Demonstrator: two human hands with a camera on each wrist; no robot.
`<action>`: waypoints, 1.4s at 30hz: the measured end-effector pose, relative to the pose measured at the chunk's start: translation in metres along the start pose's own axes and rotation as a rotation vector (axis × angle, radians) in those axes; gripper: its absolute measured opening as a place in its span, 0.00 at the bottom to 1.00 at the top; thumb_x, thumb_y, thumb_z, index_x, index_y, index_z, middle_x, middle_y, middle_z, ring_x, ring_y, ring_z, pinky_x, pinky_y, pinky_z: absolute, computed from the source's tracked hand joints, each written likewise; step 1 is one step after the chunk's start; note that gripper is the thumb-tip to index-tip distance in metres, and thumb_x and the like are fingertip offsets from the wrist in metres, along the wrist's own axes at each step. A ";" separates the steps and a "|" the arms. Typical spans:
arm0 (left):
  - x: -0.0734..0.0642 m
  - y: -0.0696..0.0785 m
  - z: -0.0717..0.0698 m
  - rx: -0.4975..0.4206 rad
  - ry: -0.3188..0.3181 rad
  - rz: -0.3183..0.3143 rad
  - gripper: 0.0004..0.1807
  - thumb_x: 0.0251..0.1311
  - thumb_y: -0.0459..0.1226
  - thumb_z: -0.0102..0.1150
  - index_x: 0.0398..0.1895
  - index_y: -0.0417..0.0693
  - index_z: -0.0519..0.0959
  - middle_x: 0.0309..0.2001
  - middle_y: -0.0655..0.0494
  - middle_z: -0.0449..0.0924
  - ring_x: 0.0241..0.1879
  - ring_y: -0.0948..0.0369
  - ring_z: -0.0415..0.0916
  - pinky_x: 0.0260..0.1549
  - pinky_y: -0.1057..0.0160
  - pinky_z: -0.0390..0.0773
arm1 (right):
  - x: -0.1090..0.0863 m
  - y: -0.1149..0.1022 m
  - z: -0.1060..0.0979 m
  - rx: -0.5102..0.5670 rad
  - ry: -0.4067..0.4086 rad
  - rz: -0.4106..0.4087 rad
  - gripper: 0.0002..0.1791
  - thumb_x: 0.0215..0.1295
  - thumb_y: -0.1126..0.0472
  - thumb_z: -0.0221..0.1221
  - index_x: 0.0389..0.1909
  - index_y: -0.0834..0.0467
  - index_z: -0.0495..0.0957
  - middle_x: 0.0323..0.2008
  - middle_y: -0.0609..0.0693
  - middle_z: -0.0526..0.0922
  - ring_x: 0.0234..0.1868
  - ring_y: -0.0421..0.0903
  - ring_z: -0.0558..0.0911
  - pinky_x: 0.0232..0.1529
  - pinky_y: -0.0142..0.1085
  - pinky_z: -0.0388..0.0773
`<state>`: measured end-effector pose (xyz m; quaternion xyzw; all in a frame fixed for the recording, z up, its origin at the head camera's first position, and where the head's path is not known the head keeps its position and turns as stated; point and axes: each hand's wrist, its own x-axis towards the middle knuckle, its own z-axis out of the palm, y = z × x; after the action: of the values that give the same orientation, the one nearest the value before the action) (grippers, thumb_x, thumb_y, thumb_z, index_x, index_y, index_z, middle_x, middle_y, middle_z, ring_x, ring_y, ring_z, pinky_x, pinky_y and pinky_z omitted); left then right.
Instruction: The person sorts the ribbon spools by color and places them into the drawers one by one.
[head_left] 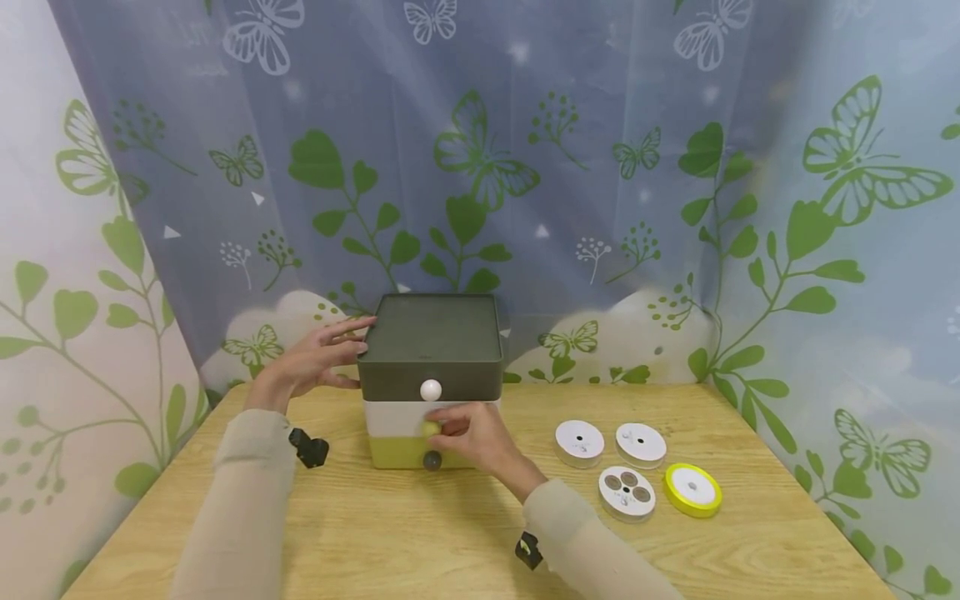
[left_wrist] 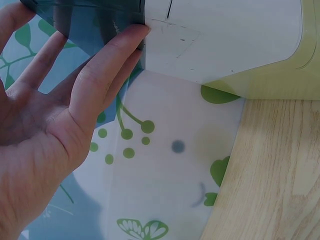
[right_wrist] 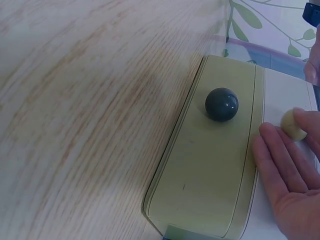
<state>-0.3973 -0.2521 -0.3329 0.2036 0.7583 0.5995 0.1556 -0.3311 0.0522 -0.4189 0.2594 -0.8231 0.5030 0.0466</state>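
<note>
A small three-tier drawer box [head_left: 437,329] stands on the table, its top tier dark grey, the middle white and the bottom yellow-green. Each tier has a round knob: a white knob [head_left: 431,390] on top, a pale yellow knob [right_wrist: 291,126] in the middle and a dark grey knob [right_wrist: 221,104] at the bottom. My right hand [head_left: 480,437] pinches the yellow knob of the white drawer between thumb and fingers. Against the box's left side, my left hand [head_left: 318,360] rests its extended fingers near the dark top tier. All drawers look closed.
Right of the box lie several flat round spools: two plain white discs [head_left: 580,440] [head_left: 641,444], a white disc with brown circles [head_left: 627,492] and a yellow-rimmed disc [head_left: 692,489]. A patterned curtain [head_left: 562,250] hangs behind the wooden table [head_left: 360,533].
</note>
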 end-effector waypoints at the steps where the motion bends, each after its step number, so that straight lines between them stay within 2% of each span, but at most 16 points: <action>1: 0.000 0.000 0.000 -0.001 0.000 0.001 0.37 0.79 0.41 0.51 0.85 0.53 0.48 0.84 0.40 0.28 0.80 0.30 0.40 0.58 0.40 0.83 | 0.000 0.000 0.000 0.000 0.002 0.000 0.14 0.59 0.65 0.74 0.47 0.61 0.90 0.42 0.60 0.91 0.36 0.51 0.91 0.36 0.23 0.84; 24: -0.003 0.003 0.003 0.005 -0.017 0.020 0.37 0.80 0.39 0.49 0.85 0.52 0.47 0.84 0.39 0.30 0.79 0.30 0.42 0.58 0.39 0.83 | -0.006 0.000 0.000 -0.063 0.015 -0.025 0.13 0.59 0.63 0.74 0.46 0.58 0.91 0.33 0.56 0.92 0.32 0.46 0.91 0.33 0.23 0.84; 33: -0.001 0.001 0.002 0.002 -0.013 0.020 0.37 0.79 0.40 0.50 0.85 0.51 0.47 0.84 0.38 0.31 0.79 0.30 0.43 0.59 0.38 0.82 | -0.011 -0.003 0.001 -0.064 0.007 -0.051 0.13 0.60 0.64 0.73 0.46 0.60 0.90 0.32 0.57 0.92 0.33 0.50 0.91 0.32 0.22 0.83; 42: 0.000 0.001 0.002 -0.006 -0.010 0.013 0.38 0.79 0.40 0.50 0.85 0.52 0.47 0.84 0.38 0.31 0.79 0.29 0.43 0.59 0.38 0.82 | -0.016 -0.005 0.000 -0.087 -0.011 -0.035 0.13 0.61 0.63 0.73 0.47 0.57 0.91 0.31 0.55 0.92 0.32 0.45 0.91 0.31 0.25 0.84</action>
<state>-0.3961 -0.2507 -0.3323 0.2111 0.7544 0.6016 0.1564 -0.3151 0.0562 -0.4202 0.2743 -0.8397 0.4645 0.0621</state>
